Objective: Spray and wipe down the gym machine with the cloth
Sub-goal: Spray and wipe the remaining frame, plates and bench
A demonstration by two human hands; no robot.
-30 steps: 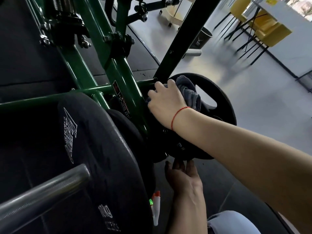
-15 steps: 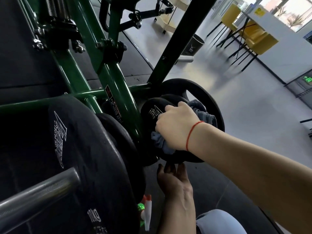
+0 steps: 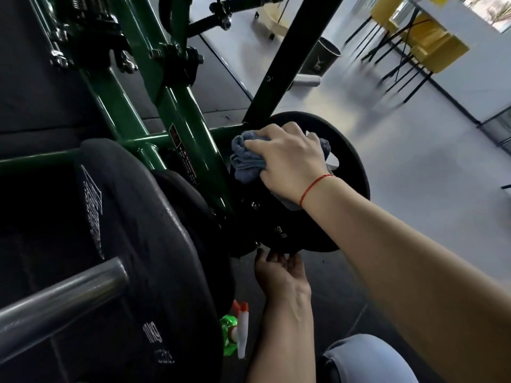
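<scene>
Right hand (image 3: 287,158) grip grasps the bunched cloth (image 3: 246,161), left hand (image 3: 279,269) grip is released under the centre-frame weight plate (image 3: 351,150): we should brace there and wipe in firm overlapping arcs.

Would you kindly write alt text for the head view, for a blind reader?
The right hand holds a grey-blue cloth against a weight plate on a green gym machine, while the left hand touches the plate's lower edge. A spray bottle sits on the floor.

Cloth (image 3: 249,158) on weight plate (image 3: 290,233), spray bottle (image 3: 241,335) on floor (image 3: 331,288) below, bar (image 3: 60,299) at left.
</scene>
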